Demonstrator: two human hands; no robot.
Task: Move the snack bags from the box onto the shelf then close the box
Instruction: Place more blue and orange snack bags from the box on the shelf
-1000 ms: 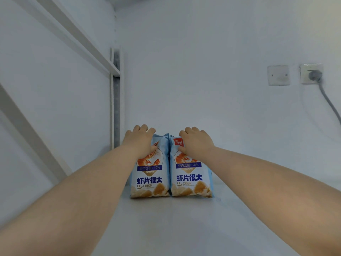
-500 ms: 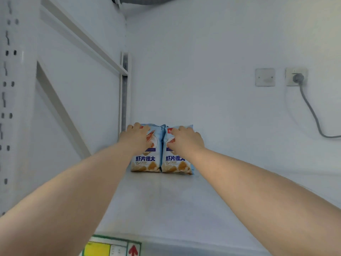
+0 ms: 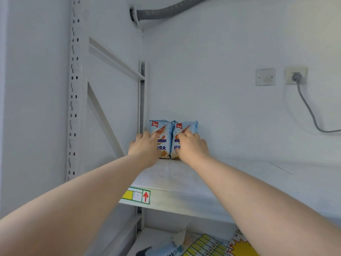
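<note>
Two light-blue snack bags with a shrimp picture stand upright side by side at the back left corner of the white shelf (image 3: 193, 178), against the wall. My left hand (image 3: 145, 147) lies in front of the left bag (image 3: 160, 127), its fingers touching the bag's front. My right hand (image 3: 191, 146) rests the same way on the front of the right bag (image 3: 187, 125). Both bags' tops show above my fingers, and neither hand wraps round a bag. The box is out of view.
A perforated white upright (image 3: 72, 100) and a diagonal brace (image 3: 103, 115) frame the shelf's left side. On the wall are a grey hose (image 3: 171, 10), a blank plate (image 3: 265, 77) and a socket with a grey cable (image 3: 296, 76). Yellow packaging (image 3: 206, 246) lies on the shelf below.
My hands have slipped down from the bags' tops to their fronts. The view has pulled back, and the shelf's front edge and lower level now show.
</note>
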